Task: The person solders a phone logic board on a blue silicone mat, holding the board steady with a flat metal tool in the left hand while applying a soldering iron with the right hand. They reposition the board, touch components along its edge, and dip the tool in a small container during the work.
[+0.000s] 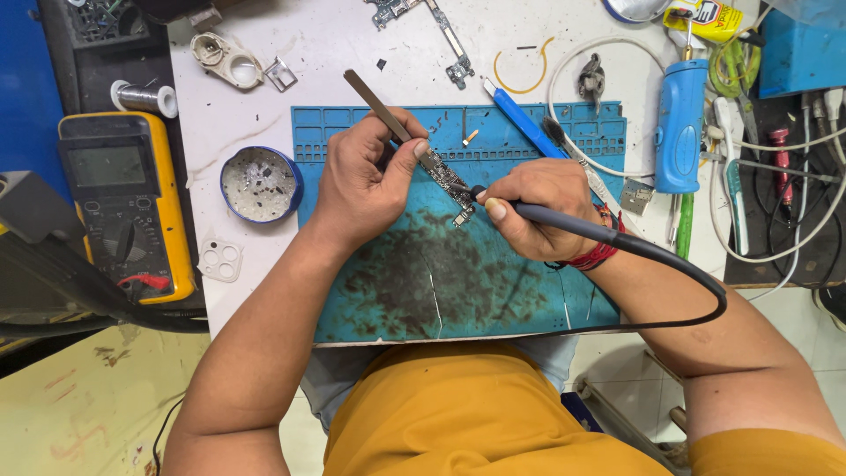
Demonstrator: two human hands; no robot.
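Note:
My left hand [366, 172] grips metal tweezers [374, 104] whose handle sticks up to the left. Their tips reach down to a narrow circuit board [448, 183] lying on the blue work mat [441, 273]. My right hand [538, 207] holds a dark soldering iron [573, 225] like a pen. Its tip touches the board near the lower end. A black cable [705, 300] loops from the iron around my right forearm. A red thread band sits on my right wrist.
A yellow multimeter [128, 207] lies at the left. A round blue tin [258, 183] sits beside the mat. A blue hand tool [680, 123], a blue knife [520, 119], a brush, white cables and another board [441, 35] crowd the back.

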